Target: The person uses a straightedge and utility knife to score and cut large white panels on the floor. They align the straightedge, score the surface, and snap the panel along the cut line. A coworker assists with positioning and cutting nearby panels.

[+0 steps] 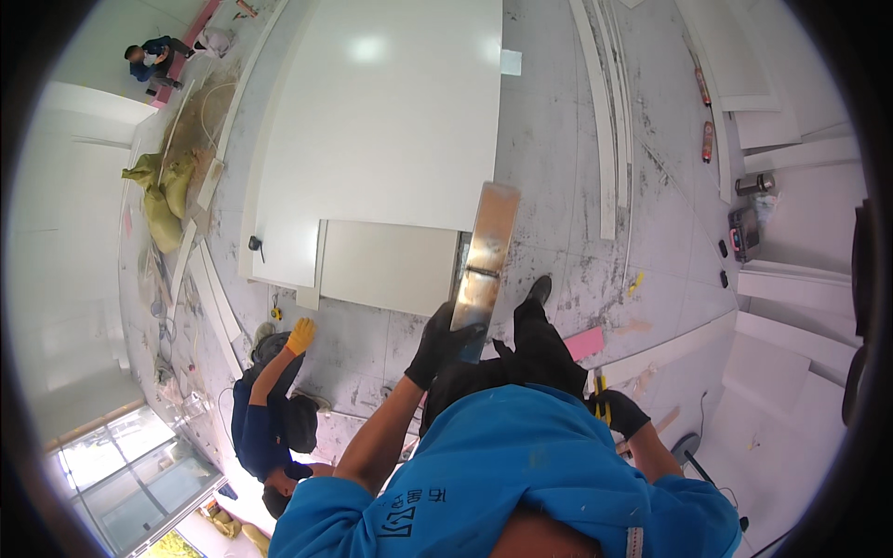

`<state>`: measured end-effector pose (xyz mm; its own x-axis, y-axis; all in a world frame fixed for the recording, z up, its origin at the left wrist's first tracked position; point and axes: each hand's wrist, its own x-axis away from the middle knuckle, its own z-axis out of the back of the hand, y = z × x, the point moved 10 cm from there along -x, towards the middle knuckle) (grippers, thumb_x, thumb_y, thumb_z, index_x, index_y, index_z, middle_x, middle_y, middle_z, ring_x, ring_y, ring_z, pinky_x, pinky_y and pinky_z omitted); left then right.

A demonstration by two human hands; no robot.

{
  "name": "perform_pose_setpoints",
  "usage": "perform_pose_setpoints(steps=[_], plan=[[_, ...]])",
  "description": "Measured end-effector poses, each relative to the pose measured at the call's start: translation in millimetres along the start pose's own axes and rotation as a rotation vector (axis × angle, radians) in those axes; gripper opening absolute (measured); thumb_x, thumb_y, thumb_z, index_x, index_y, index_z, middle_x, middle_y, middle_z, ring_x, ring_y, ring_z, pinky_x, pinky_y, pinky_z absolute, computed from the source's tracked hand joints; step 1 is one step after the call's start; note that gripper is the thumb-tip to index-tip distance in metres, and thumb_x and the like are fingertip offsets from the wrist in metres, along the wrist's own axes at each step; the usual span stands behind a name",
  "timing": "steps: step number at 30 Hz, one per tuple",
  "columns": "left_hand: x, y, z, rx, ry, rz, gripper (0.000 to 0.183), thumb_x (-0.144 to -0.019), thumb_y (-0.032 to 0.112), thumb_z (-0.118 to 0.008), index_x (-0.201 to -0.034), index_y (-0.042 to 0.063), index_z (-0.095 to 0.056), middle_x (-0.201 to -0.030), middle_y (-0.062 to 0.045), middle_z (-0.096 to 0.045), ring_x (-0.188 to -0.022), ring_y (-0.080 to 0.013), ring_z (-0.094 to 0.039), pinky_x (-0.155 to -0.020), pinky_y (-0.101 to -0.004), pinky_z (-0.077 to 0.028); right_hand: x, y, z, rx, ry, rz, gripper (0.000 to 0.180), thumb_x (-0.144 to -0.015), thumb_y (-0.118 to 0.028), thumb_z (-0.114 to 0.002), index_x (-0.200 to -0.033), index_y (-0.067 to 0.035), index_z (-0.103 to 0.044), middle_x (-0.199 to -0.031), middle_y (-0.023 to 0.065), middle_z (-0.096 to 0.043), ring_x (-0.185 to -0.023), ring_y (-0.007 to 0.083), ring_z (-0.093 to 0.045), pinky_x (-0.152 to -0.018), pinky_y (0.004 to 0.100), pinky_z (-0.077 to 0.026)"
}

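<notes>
My left hand (444, 344), in a black glove, grips the lower end of a long shiny metal strip (490, 234). A thin dark line crosses the strip near its middle. Its far end overlaps the edge of a large white panel (391, 132) in this view. The panel has a rectangular notch on its near side, where a duller board (387, 261) shows. By my right hip, my right hand (623, 413), also black-gloved, holds a yellow and black utility knife (601, 401). Whether its blade is out cannot be made out.
A co-worker (268, 418) with an orange glove crouches at left, beside a tape measure (276, 311). A small black object (255, 243) rests on the panel. Long white strips (600, 139) and a pink piece (584, 343) lie right. Green sacks (164, 202) stand far left. Another person (155, 61) sits beyond.
</notes>
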<state>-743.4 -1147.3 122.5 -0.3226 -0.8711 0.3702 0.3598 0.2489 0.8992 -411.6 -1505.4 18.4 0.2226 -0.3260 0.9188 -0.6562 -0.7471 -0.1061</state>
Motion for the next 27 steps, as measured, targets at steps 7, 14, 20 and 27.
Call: perform_pose_setpoints(steps=[7,14,20,27], plan=[[30.9,-44.4,8.9,0.001,-0.034,0.119,0.052,-0.081,0.036,-0.082,-0.117,0.003,-0.063,-0.104,-0.013,-0.071,-0.094,-0.0236,-0.069,-0.082,-0.0382,-0.054,-54.0,-41.9,-32.6,-0.09,-0.133,0.411,0.02,-0.094,-0.015,-0.061,-0.113,-0.008,-0.059,-0.098,0.004,-0.063,-0.095,0.0184,-0.062,-0.085,0.0328,-0.052],[47.1,-50.4,21.9,0.075,-0.054,0.193,0.05,-0.082,0.026,-0.082,-0.121,0.002,-0.063,-0.107,-0.009,-0.069,-0.096,-0.0167,-0.066,-0.084,-0.0327,-0.054,-4.2,-30.9,-42.0,-0.081,-0.068,0.554,0.031,-0.091,0.001,-0.061,-0.121,-0.004,-0.06,-0.118,0.008,-0.063,-0.11,0.0228,-0.061,-0.097,0.0352,-0.051],[43.2,-49.4,36.9,0.174,-0.034,0.183,0.051,-0.083,0.031,-0.081,-0.118,0.0,-0.063,-0.105,-0.01,-0.069,-0.096,-0.0172,-0.065,-0.084,-0.0335,-0.053,21.5,-30.4,-61.1,0.615,0.087,0.498,0.043,-0.094,-0.009,-0.065,-0.136,-0.004,-0.055,-0.133,0.0117,-0.06,-0.121,0.0213,-0.057,-0.103,0.0349,-0.048],[34.9,-41.9,43.9,0.274,-0.044,0.19,0.049,-0.084,0.026,-0.08,-0.121,-0.001,-0.062,-0.107,-0.008,-0.069,-0.098,-0.0148,-0.064,-0.087,-0.0325,-0.052,39.5,-54.7,-58.6,1.601,0.256,1.1,0.031,-0.091,-0.02,-0.073,-0.119,-0.007,-0.067,-0.117,0.0119,-0.07,-0.116,0.0297,-0.064,-0.098,0.0394,-0.05]])
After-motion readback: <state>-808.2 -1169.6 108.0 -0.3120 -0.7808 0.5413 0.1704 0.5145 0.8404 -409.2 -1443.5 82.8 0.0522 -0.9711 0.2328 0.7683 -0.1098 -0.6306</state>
